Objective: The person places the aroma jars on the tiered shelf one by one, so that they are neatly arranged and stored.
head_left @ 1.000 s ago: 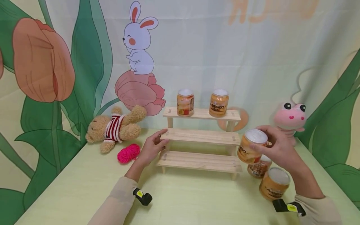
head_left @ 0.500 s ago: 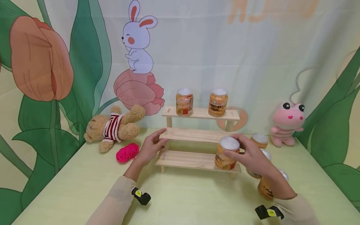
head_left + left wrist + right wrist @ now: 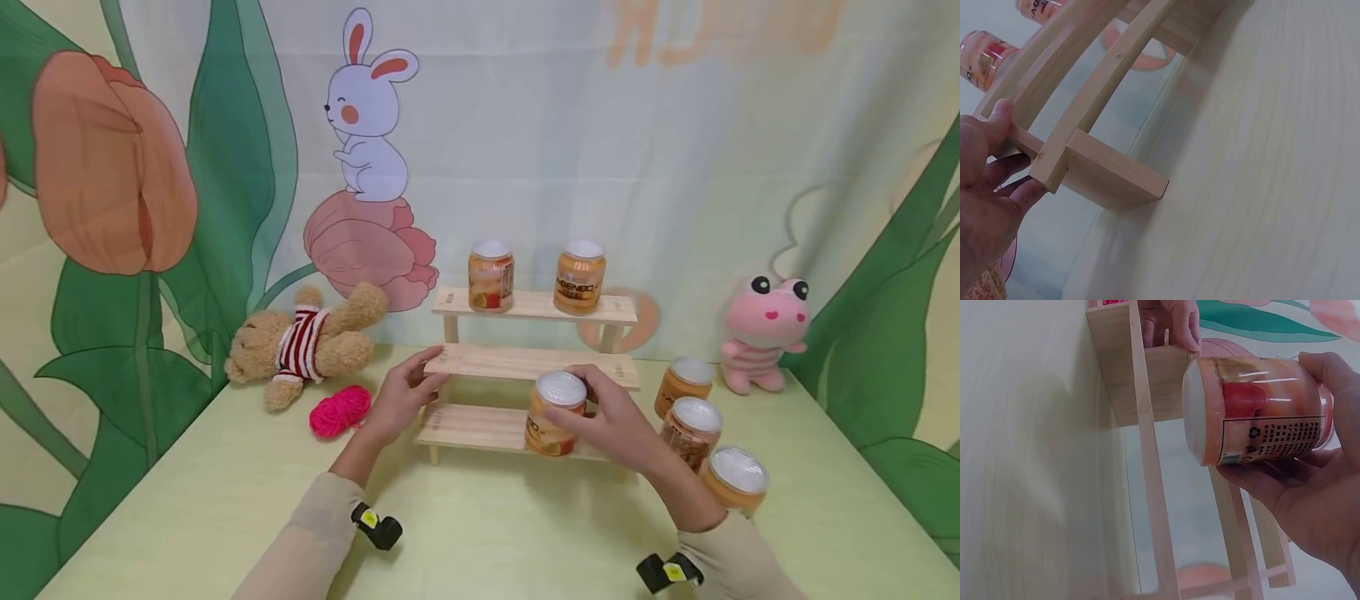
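Orange-labelled, a jar was clamped in the grip of the right hand — near, but not touching, the lowest shelf of the wooden rack. The left hand pinched the rack's left end. Two other jars stood on its top shelf; three more jars — right of the rack — on the tabletop.

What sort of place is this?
Probably an indoor display dressed like a children's corner: a pale cloth backdrop printed with a cartoon white rabbit, a brown plush teddy bear, and a three-tier pale wooden stand with two orange cylindrical jars on its top tier.
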A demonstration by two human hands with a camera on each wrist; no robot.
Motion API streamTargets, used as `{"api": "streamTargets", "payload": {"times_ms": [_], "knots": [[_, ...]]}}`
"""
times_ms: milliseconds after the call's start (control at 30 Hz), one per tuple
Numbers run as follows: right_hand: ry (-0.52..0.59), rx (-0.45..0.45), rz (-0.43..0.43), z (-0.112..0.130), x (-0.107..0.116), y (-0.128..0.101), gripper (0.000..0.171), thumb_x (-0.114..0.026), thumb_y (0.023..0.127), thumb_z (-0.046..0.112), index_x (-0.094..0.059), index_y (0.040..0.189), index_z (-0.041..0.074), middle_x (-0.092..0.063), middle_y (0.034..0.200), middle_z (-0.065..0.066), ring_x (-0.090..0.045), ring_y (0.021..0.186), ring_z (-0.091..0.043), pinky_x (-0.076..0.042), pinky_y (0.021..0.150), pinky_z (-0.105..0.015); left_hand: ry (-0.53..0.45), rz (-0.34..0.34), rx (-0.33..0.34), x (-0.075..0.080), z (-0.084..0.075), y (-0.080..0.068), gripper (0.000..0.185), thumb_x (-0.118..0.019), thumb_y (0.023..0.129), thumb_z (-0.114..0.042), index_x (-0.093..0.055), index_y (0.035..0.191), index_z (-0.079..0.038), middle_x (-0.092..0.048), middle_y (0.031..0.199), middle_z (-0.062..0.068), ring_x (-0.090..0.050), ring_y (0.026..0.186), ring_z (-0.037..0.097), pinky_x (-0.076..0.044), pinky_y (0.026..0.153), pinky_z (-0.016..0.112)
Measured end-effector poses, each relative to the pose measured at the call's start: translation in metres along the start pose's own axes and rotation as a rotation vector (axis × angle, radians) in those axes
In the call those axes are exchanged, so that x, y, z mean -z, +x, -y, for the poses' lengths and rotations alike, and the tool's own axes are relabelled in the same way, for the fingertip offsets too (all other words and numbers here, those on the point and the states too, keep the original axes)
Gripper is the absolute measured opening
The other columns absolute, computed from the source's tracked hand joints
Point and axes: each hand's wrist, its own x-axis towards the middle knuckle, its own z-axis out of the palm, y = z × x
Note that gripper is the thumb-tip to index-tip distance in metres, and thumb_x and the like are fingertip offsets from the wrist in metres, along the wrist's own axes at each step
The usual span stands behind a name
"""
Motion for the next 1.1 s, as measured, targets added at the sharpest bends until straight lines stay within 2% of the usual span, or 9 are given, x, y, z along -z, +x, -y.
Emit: {"api": "streamTargets", "payload": {"times_ms": [233, 367, 533, 700, 900, 1100], "knots": [[-0.009, -0.041, -0.099, 0.008, -0.016, 0.017, 0.049, -0.076, 0.091, 0.027, -0.054, 0.129, 0.004, -0.063, 0.115, -0.011, -0.062, 0.102, -0.023, -0.056, 0.078, -0.037, -0.020, 0.006, 0.024, 0.000, 0.002, -0.002, 0.053, -0.063, 0.099, -0.011, -0.047, 0.149, -0.007, -0.062, 0.126, 0.022, -0.056, 0.111, 0.042, -0.052, 0.095, 0.046], [0.023, -0.045, -0.151, 0.015, -0.020, 0.030, 0.052, -0.078, 0.089, 0.029, -0.055, 0.129, 0.004, -0.064, 0.115, -0.011, -0.063, 0.103, -0.024, -0.056, 0.079, -0.039, -0.005, 0.000, 0.012, 0.001, 0.002, -0.002, 0.053, -0.063, 0.100, -0.011, -0.047, 0.149, -0.006, -0.063, 0.122, 0.023, -0.057, 0.107, 0.042, -0.054, 0.092, 0.044], [0.079, -0.028, -0.209, 0.016, -0.025, 0.046, 0.052, -0.079, 0.089, 0.026, -0.056, 0.128, 0.001, -0.063, 0.117, -0.013, -0.063, 0.104, -0.026, -0.056, 0.082, -0.040, -0.011, 0.001, 0.016, 0.002, -0.001, 0.000, 0.053, -0.063, 0.100, -0.011, -0.046, 0.150, -0.007, -0.061, 0.128, 0.022, -0.059, 0.104, 0.035, -0.052, 0.095, 0.049], [0.103, -0.012, -0.234, 0.018, -0.031, 0.055, 0.051, -0.079, 0.089, 0.024, -0.056, 0.127, 0.000, -0.062, 0.118, -0.013, -0.063, 0.104, -0.025, -0.055, 0.084, -0.040, -0.009, 0.010, 0.045, 0.002, -0.002, 0.000, 0.054, -0.062, 0.100, -0.010, -0.044, 0.151, -0.006, -0.058, 0.135, 0.022, -0.060, 0.106, 0.026, -0.050, 0.097, 0.048], [0.046, -0.043, -0.275, 0.020, -0.033, 0.067, 0.059, -0.079, 0.088, 0.034, -0.053, 0.130, 0.002, -0.059, 0.120, -0.011, -0.060, 0.102, -0.024, -0.055, 0.082, -0.039, -0.004, 0.018, 0.061, 0.002, -0.003, 0.002, 0.054, -0.059, 0.101, -0.005, -0.041, 0.152, -0.002, -0.057, 0.134, 0.026, -0.058, 0.109, 0.032, -0.049, 0.097, 0.050], [0.013, -0.061, -0.266, 0.022, -0.038, 0.079, 0.065, -0.081, 0.085, 0.037, -0.053, 0.131, 0.001, -0.060, 0.120, -0.011, -0.061, 0.102, -0.025, -0.056, 0.081, -0.041, -0.008, 0.002, 0.057, 0.002, -0.003, 0.002, 0.053, -0.060, 0.100, -0.007, -0.044, 0.151, -0.005, -0.060, 0.130, 0.024, -0.059, 0.107, 0.033, -0.050, 0.096, 0.048]]}}
